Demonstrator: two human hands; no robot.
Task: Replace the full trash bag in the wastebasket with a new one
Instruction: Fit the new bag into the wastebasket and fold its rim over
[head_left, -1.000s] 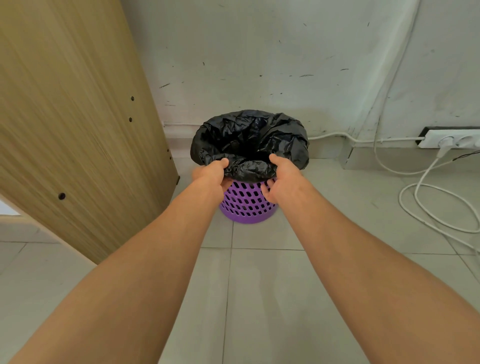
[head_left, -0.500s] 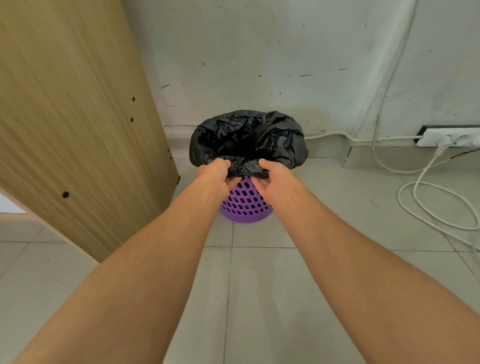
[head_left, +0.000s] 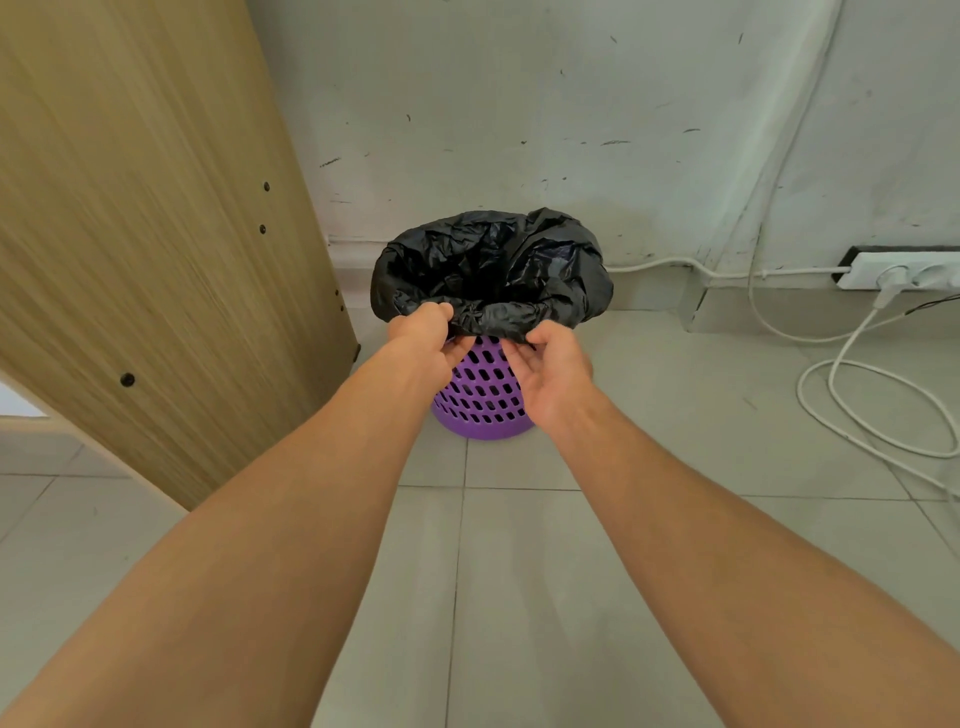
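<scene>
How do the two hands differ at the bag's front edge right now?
The left hand pinches the black trash bag's folded rim with curled fingers, knuckles up; the right hand is turned palm up, fingers looser, beneath the rim. Both are at the near edge, above the purple wastebasket.

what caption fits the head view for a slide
Both hands, left hand and right hand, pinch the black trash bag at the purple wastebasket rim.

Both forearms extended forward, bare. Left hand (head_left: 423, 340) knuckles up, fingers curled, pinching black bag (head_left: 493, 275) edge at near rim. Right hand (head_left: 553, 371) palm turned inward, fingers (head_left: 519, 358) loosely bent under bag fold, thumb on top.
</scene>
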